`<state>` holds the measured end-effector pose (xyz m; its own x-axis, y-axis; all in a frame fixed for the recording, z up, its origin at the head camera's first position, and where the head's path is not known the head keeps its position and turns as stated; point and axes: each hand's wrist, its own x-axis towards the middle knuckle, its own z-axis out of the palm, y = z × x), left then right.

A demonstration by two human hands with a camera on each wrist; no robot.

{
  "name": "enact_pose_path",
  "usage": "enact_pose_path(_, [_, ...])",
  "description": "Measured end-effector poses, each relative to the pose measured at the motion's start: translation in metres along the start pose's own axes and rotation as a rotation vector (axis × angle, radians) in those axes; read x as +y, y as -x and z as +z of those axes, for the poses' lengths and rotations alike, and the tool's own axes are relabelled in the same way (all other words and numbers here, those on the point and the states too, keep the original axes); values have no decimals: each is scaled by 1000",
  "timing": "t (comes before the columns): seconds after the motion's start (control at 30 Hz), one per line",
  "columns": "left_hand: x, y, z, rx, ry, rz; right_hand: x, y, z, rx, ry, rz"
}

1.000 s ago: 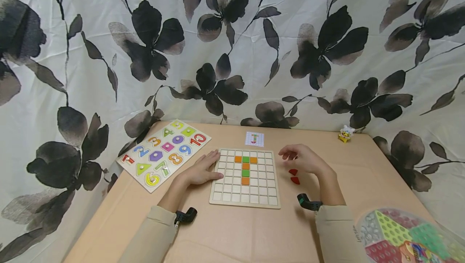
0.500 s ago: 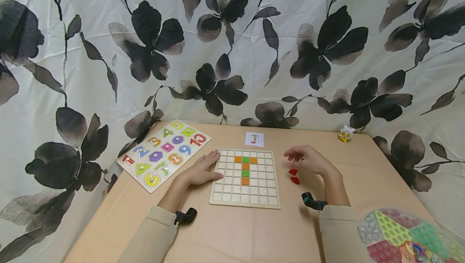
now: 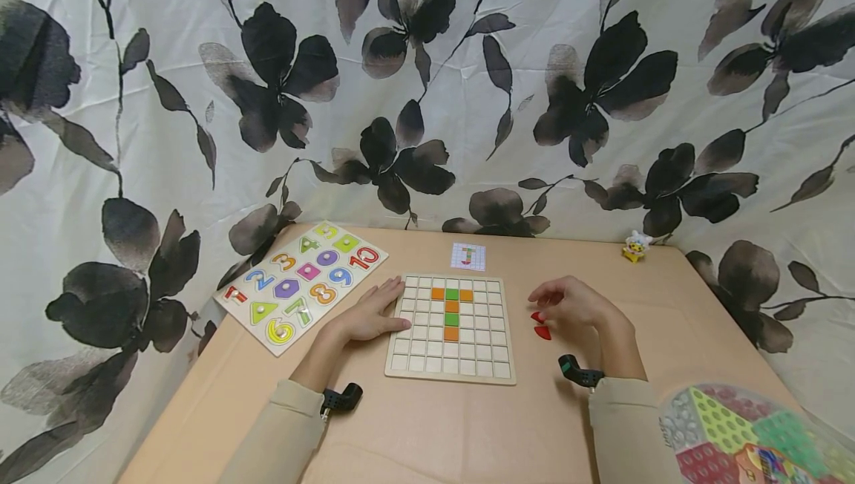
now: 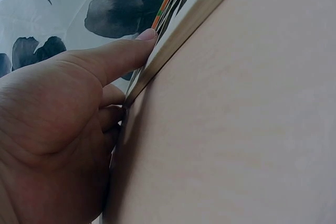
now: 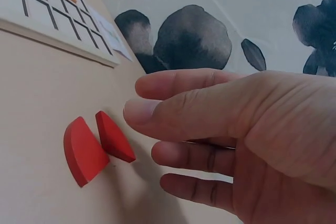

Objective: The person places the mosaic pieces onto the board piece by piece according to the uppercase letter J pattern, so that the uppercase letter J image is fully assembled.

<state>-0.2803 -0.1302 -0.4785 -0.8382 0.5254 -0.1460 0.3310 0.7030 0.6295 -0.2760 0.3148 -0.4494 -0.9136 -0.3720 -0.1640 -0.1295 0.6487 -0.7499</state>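
Note:
A wooden grid board (image 3: 450,365) lies in the middle of the table. Orange and green square tiles (image 3: 452,306) fill several of its cells in a T-like pattern. My left hand (image 3: 366,315) rests at the board's left edge, fingers extended. In the left wrist view its thumb (image 4: 126,53) touches the top of the rim. Right of the board lie two red wedge-shaped pieces with a curved side, one nearer (image 3: 542,332) and one farther (image 5: 113,137). Over them hovers my right hand (image 3: 576,301), its fingers loosely bent and nothing between thumb and fingertips.
Behind the board lies a small grid card (image 3: 468,256) with a coloured figure. A number-and-shape board (image 3: 300,287) sits at the left. A small yellow-and-white toy figure (image 3: 635,246) stands far right, and a clear container of colourful pieces (image 3: 755,432) sits front right.
My right hand has moved right and slightly toward me, away from the board, and its fingers now overlap the farther red piece. The left hand stays in place.

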Motion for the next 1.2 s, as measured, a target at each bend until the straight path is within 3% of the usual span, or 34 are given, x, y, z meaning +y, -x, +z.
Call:
enact_pose_path(0.77, [0,0,0,0,7,-4,5,-2,9,-23,19,80])
enact_pose_path(1.2, [-2,-1,1,3,7,3,3,-3,9,-61,-15,65])
